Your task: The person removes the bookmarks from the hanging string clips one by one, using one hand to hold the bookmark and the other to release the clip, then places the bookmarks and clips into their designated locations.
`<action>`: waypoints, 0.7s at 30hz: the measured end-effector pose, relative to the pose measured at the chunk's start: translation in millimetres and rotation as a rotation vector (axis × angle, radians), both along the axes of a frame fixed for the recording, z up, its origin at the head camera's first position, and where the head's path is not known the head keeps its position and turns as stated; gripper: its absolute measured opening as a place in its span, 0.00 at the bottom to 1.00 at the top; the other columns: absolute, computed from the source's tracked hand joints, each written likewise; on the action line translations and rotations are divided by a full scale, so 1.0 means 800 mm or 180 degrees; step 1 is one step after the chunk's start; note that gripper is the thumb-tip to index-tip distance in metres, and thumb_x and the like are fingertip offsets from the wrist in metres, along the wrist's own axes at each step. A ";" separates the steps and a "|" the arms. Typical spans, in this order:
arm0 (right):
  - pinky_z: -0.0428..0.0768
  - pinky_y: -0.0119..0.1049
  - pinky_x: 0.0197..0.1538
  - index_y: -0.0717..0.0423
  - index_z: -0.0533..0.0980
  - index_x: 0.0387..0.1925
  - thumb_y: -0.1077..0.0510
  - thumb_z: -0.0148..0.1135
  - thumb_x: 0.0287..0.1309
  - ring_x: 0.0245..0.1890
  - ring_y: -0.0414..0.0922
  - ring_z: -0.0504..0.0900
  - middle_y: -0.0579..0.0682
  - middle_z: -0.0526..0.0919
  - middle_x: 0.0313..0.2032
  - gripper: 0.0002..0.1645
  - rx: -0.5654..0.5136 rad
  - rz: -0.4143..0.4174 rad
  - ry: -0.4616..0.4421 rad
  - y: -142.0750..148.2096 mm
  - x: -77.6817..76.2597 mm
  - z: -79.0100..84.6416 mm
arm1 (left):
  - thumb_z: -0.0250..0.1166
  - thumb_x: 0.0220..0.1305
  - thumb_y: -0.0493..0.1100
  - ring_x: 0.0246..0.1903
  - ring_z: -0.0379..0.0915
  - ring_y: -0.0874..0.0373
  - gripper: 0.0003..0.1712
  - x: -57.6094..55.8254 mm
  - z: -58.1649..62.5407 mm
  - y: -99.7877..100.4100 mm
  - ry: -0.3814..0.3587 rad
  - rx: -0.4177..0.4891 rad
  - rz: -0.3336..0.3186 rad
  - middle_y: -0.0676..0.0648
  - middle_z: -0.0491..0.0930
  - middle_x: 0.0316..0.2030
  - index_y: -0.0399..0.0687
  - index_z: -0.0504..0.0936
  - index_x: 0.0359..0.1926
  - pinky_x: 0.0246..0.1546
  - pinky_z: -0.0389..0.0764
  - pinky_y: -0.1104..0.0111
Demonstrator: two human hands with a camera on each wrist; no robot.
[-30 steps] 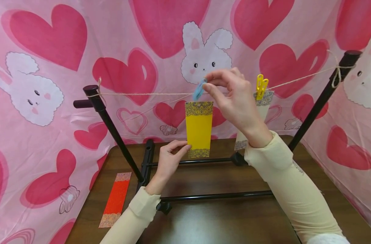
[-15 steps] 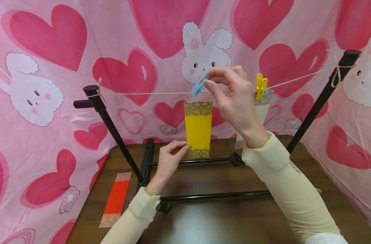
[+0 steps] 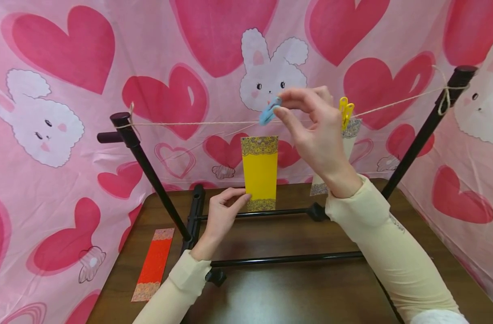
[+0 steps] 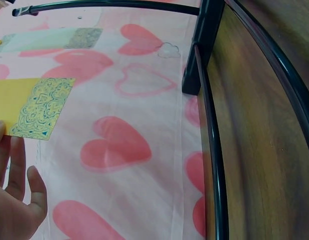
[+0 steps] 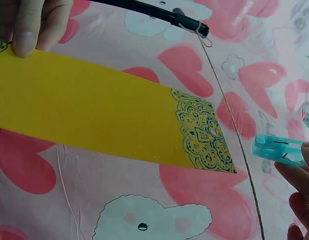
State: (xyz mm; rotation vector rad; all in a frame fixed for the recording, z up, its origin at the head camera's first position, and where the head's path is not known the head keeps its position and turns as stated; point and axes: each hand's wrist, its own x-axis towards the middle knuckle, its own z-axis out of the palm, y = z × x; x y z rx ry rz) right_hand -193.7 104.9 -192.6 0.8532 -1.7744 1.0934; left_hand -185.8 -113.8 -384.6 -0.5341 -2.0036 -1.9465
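My left hand (image 3: pixel 224 210) pinches the lower left edge of a yellow paper bookmark (image 3: pixel 260 173) with lace-patterned ends, held upright. Its top edge sits just below the string (image 3: pixel 198 123). Between the thumb and fingers of my right hand (image 3: pixel 317 130) is a light-blue clothespin (image 3: pixel 270 111), tilted, its tip overlapping the string in the head view. In the right wrist view, the clothespin (image 5: pixel 279 149) is apart from the patterned end of the bookmark (image 5: pixel 114 112), with the string (image 5: pixel 237 132) running between them. The left wrist view shows the thumb on the bookmark (image 4: pixel 19 105).
The string is tied between two black posts (image 3: pixel 149 180) of a frame on the brown table (image 3: pixel 287 292). A yellow clothespin (image 3: pixel 346 112) holds a whitish bookmark (image 3: pixel 347 146) at right. A red bookmark (image 3: pixel 154 263) lies at left. Heart-and-rabbit cloth (image 3: pixel 181 36) hangs behind.
The blue clothespin in my right hand has risen slightly, from just above the bookmark's top edge to the string. My left hand has shifted the yellow bookmark slightly left and down.
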 end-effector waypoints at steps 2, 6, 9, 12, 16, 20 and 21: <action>0.65 0.35 0.54 0.66 0.82 0.51 0.63 0.72 0.63 0.46 0.33 0.68 0.53 0.91 0.41 0.17 0.0023 -0.0004 0.0008 0.002 0.001 -0.001 | 0.72 0.67 0.36 0.38 0.82 0.56 0.10 0.002 0.000 -0.001 -0.0011 -0.0011 0.0007 0.39 0.88 0.44 0.37 0.90 0.47 0.43 0.84 0.72; 0.64 0.34 0.52 0.65 0.83 0.52 0.63 0.73 0.62 0.47 0.34 0.69 0.52 0.91 0.42 0.17 0.0054 -0.0002 0.0033 0.007 0.004 -0.004 | 0.72 0.67 0.35 0.36 0.82 0.58 0.10 0.004 -0.001 -0.003 -0.0016 0.0001 0.0022 0.38 0.88 0.43 0.36 0.90 0.47 0.42 0.84 0.73; 0.65 0.35 0.51 0.64 0.83 0.52 0.63 0.73 0.61 0.48 0.34 0.69 0.52 0.91 0.43 0.18 0.0076 -0.0003 0.0015 0.012 0.006 -0.007 | 0.72 0.66 0.33 0.35 0.82 0.59 0.10 0.005 -0.002 -0.004 -0.0003 0.0031 0.0019 0.36 0.87 0.42 0.34 0.89 0.47 0.41 0.85 0.73; 0.65 0.34 0.50 0.63 0.83 0.54 0.64 0.73 0.62 0.49 0.34 0.69 0.52 0.91 0.44 0.19 0.0095 -0.0033 -0.0053 0.018 0.010 -0.009 | 0.71 0.66 0.32 0.34 0.82 0.60 0.09 0.006 -0.003 -0.003 -0.0005 0.0058 0.0000 0.34 0.87 0.42 0.32 0.89 0.46 0.40 0.85 0.72; 0.65 0.32 0.45 0.61 0.83 0.56 0.64 0.73 0.62 0.47 0.34 0.68 0.52 0.91 0.45 0.21 0.0104 -0.0081 -0.0174 0.024 0.015 -0.013 | 0.71 0.66 0.31 0.33 0.82 0.60 0.10 0.007 -0.004 -0.004 -0.0040 0.0058 0.0006 0.35 0.87 0.41 0.32 0.89 0.47 0.40 0.85 0.72; 0.65 0.32 0.44 0.61 0.82 0.59 0.65 0.72 0.62 0.46 0.36 0.68 0.54 0.90 0.45 0.23 0.0122 -0.0077 -0.0185 0.030 0.018 -0.016 | 0.71 0.66 0.32 0.34 0.82 0.59 0.10 0.008 -0.006 -0.005 -0.0052 0.0023 0.0044 0.35 0.87 0.41 0.32 0.89 0.47 0.40 0.85 0.73; 0.64 0.32 0.44 0.61 0.82 0.59 0.65 0.72 0.61 0.46 0.37 0.69 0.54 0.90 0.45 0.24 0.0128 -0.0075 -0.0167 0.031 0.019 -0.017 | 0.71 0.66 0.32 0.34 0.81 0.59 0.10 0.008 -0.006 -0.005 -0.0049 0.0018 0.0046 0.35 0.87 0.41 0.32 0.89 0.47 0.40 0.85 0.73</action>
